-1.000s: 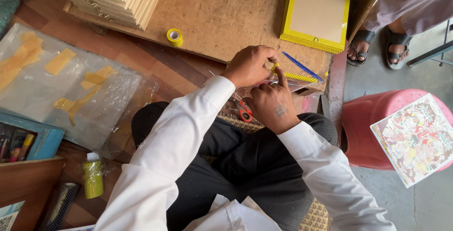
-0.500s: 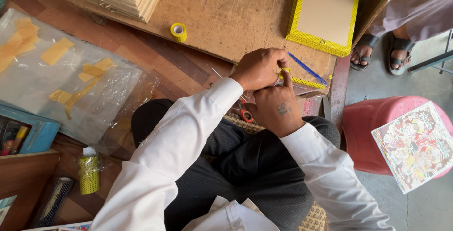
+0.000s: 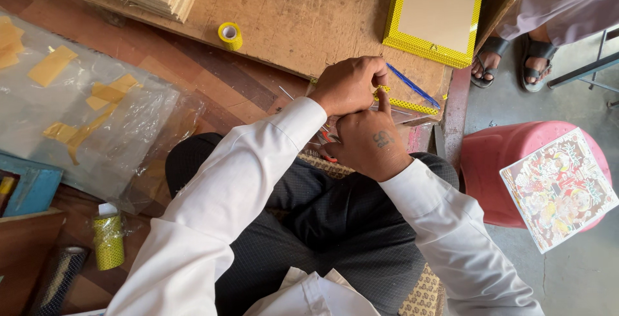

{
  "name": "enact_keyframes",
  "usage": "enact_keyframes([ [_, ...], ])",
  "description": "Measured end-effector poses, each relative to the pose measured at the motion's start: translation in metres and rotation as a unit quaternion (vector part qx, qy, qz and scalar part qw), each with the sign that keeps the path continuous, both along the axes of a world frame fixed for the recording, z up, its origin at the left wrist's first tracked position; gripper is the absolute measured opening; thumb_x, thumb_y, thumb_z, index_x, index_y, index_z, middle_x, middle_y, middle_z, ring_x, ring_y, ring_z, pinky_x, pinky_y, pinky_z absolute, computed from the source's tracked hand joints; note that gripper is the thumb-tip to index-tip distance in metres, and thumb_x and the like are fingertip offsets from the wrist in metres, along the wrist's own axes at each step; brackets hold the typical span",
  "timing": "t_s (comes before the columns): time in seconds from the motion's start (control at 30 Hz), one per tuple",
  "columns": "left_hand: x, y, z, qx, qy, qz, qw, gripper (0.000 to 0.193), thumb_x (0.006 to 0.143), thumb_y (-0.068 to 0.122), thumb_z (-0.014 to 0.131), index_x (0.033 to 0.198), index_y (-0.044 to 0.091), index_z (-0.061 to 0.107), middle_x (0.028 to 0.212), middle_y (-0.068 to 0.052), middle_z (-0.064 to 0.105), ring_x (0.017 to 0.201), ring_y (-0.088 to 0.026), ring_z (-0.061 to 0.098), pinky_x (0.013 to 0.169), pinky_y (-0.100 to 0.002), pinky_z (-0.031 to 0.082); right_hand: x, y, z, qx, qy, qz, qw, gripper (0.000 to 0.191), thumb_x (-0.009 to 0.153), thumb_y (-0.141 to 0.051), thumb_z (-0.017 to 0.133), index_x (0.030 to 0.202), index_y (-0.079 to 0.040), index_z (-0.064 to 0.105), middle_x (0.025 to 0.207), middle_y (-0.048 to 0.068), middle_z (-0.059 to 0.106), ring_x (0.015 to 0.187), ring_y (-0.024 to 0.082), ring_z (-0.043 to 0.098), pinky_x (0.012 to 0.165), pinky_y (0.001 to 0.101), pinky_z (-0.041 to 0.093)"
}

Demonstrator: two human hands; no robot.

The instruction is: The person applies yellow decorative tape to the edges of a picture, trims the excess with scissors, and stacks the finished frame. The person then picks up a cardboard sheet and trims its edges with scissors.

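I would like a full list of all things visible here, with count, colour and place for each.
tape roll: 1, yellow, on the board
framed panel: 1, yellow border, top right
pen: 1, blue, beside the hands
yellow strip: 1, at the fingertips
plastic sheet: 1, clear, left
stool: 1, pink, right
printed picture: 1, multicoloured, on the stool
bottle: 1, yellow, bottom left
left hand: 1, closed on the strip
right hand: 1, touching the strip

Two hands, left (image 3: 349, 86) and right (image 3: 371, 142), are showing. One tape roll (image 3: 230, 35), one yellow frame (image 3: 435, 11), one blue pen (image 3: 414, 87), one pink stool (image 3: 509, 167), one printed picture (image 3: 560, 187), one bottle (image 3: 108, 238) and two sandalled feet (image 3: 512, 58) are lying around.
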State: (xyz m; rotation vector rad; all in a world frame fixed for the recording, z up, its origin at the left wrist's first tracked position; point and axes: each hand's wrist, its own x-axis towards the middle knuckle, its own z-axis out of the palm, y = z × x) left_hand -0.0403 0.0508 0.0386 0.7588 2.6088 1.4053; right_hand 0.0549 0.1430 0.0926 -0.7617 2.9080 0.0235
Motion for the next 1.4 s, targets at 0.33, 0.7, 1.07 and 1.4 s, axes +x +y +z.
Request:
enact_keyframes([
  [0.33,-0.005,0.004,-0.003,0.015,0.011,0.008,1.0,0.023,0.073,0.003,0.067,0.094,0.012,0.069,0.095,-0.004,0.075,0.092,-0.026,0.072,0.075,-0.04,0.056,-0.003,0.0,0.003,0.033,-0.029,-0.011,0.999,0.046,0.072,-0.052,0.08,0.088,-0.009,0.077,0.076,0.015,0.073,0.087,0.034,0.071,0.117,0.065,0.022],
  [0.7,0.0,-0.008,0.011,0.033,0.041,-0.032,0.998,0.015,0.072,0.001,0.067,0.084,0.01,0.069,0.108,-0.005,0.072,0.096,-0.028,0.07,0.075,-0.041,0.056,0.003,-0.005,-0.013,0.087,-0.005,-0.008,0.996,0.048,0.076,-0.055,0.077,0.087,-0.008,0.077,0.077,0.011,0.074,0.084,0.029,0.072,0.117,0.0748,0.012],
  [1.07,-0.01,-0.004,0.002,0.056,0.021,0.017,0.998,0.019,0.083,0.028,0.074,0.09,0.011,0.078,0.086,-0.01,0.077,0.082,-0.027,0.073,0.074,-0.04,0.055,0.01,0.063,-0.021,-0.392,0.294,-0.097,0.866,0.034,0.084,-0.003,0.087,0.112,-0.002,0.069,0.118,0.014,0.07,0.103,0.029,0.073,0.089,0.0376,0.06],
  [1.4,-0.019,0.001,0.009,0.013,-0.057,-0.013,0.998,0.022,0.073,0.028,0.076,0.076,0.006,0.077,0.067,-0.013,0.072,0.063,-0.025,0.071,0.063,-0.037,0.054,-0.006,0.074,-0.035,-0.463,0.225,-0.097,0.852,0.039,0.083,-0.002,0.088,0.119,-0.001,0.071,0.128,0.014,0.066,0.11,0.025,0.073,0.094,0.0333,0.062],
])
